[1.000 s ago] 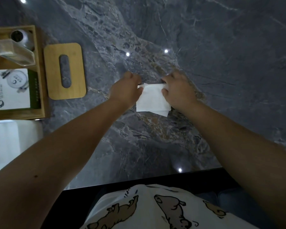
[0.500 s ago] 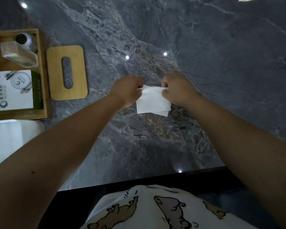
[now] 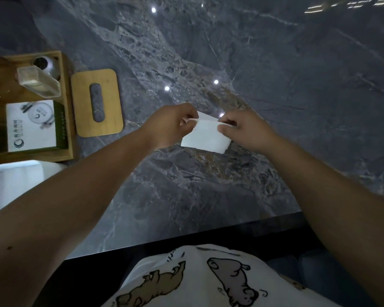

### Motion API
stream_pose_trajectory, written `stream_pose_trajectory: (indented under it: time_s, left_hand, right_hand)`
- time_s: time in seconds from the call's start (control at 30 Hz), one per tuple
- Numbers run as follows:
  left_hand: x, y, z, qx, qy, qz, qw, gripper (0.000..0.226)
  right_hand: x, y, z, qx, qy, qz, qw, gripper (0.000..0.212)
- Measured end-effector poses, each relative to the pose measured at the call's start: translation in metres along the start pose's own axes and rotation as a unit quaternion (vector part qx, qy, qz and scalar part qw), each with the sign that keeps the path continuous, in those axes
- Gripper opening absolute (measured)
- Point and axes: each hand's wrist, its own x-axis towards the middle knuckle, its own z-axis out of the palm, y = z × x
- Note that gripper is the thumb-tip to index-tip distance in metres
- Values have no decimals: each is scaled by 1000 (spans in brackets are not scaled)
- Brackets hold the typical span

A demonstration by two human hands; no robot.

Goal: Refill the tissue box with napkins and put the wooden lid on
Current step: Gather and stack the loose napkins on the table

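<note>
A white napkin point(image 3: 206, 136) hangs above the middle of the dark marble table point(image 3: 208, 185), held at its top corners. My left hand point(image 3: 171, 125) pinches the left corner and my right hand point(image 3: 246, 129) pinches the right corner. A second layer of the napkin shows behind the top edge. The wooden lid point(image 3: 97, 103), with an oval slot, lies flat on the table to the left of my hands. I cannot pick out the tissue box itself.
A wooden tray point(image 3: 68, 120) at the left edge holds a white and green packet point(image 3: 32, 125), a clear container point(image 3: 38, 82) and a metal cup point(image 3: 46, 65). A white object point(image 3: 11, 182) sits below the tray. The table's near edge runs in front of my body.
Both hands have lifted the napkin a little and its top edge has spread into two layers. The view has tilted, so the tray and lid sit lower and further right in the frame.
</note>
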Motion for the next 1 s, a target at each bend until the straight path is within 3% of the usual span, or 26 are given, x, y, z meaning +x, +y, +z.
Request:
stream_pose_trajectory:
  time_s: [0.3, 0.6, 0.8, 1.0]
  left_hand:
    - [2, -3, 1, -27, -26, 7, 999, 15]
    - [42, -14, 9, -23, -35, -75, 996, 7]
    - [61, -19, 14, 7, -37, -95, 995, 14]
    - [66, -24, 24, 59, -23, -96, 993, 19]
  right_hand:
    - [-30, 20, 22, 109, 69, 73, 989, 13]
    - [4, 28, 29, 214, 118, 161, 956, 7]
    - [26, 37, 30, 180, 125, 169, 961, 10]
    - [33, 42, 38, 52, 130, 144, 980, 17]
